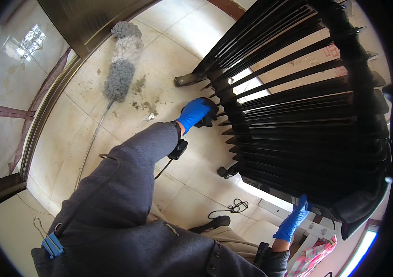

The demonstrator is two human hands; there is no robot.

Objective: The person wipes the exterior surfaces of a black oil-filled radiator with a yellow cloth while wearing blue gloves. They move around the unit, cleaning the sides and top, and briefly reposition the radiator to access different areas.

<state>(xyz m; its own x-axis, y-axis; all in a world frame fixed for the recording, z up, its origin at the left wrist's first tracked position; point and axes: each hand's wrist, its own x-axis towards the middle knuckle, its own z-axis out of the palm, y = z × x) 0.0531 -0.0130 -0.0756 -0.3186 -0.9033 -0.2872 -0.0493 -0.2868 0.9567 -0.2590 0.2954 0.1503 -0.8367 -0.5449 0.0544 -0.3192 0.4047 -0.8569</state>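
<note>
A black oil-filled radiator heater [297, 128] with many thin fins fills the right side, tilted in view, with small feet or castors [222, 172] towards the floor. My left hand [193, 115], in a blue glove, is at the lower fin edges. It is closed around a dark cloth [211, 113], which lies against the fins; its fingertips are partly hidden. My right hand [293, 221], also blue-gloved, grips the heater's end panel near the bottom right. One digit shows on the panel; the other fingers are hidden.
A grey and white fluffy duster [122, 65] lies on the tiled floor [179, 173] beside dirt crumbs [144, 104]. A coiled black cord [236, 206] rests near my shoe [212, 223]. A glazed door frame [49, 104] borders the left, and plaid cloth [316, 256] hangs lower right.
</note>
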